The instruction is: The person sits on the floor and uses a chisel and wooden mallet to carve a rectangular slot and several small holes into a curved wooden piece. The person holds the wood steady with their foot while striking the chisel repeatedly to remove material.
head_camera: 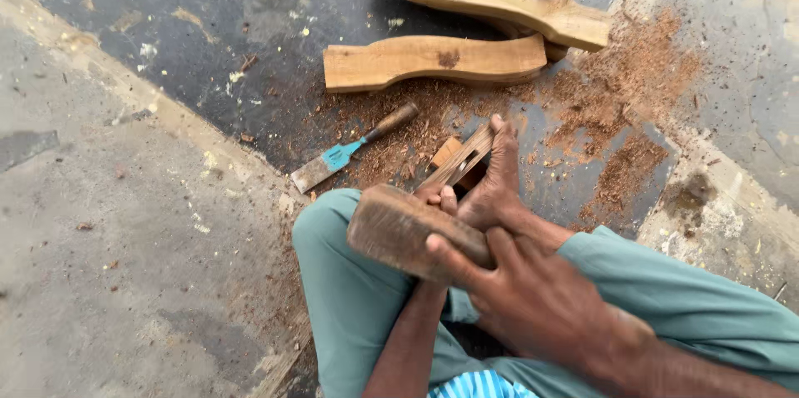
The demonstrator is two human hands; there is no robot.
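Sitting on the floor (125, 281) with knees drawn up in teal trousers (349, 298), the person holds a worn wooden block (399, 231) over the lap. The right hand (533, 298) reaches in from the lower right, wrist bent, its grip closed over the block's near end with the thumb laid along the top. The left hand (491, 190) comes up from below, forearm passing under the block, fingers curled around its far end and also pressing a narrow grooved wooden piece (462, 158) beyond it. The block's long axis runs from upper left to lower right, its rounded end pointing left. Just beyond the block lies a chisel (354, 148) with a blue collar, blade toward the lower left, amid reddish sawdust (632, 73). Farther beyond the block rest two curved timber pieces (466, 27), well apart from the hands.
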